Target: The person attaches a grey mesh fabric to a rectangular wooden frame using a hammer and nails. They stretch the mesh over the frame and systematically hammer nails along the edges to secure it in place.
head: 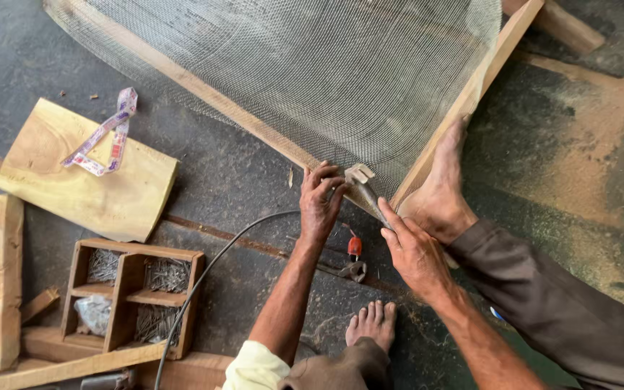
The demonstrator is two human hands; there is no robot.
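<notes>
here, on the floor, a wire mesh [312,72], light, springy and sharp-edged, best gripped near its wooden frame [464,108] corner: left hand [321,202] pinching the mesh edge shut, right hand [414,253] clamped on a hammer [366,191], red-handled pliers [354,260] just beside.

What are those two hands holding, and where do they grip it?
The right hand grips a hammer by its handle. The left hand pinches something by the hammer head at the corner of the wooden frame, too small to identify.
</notes>
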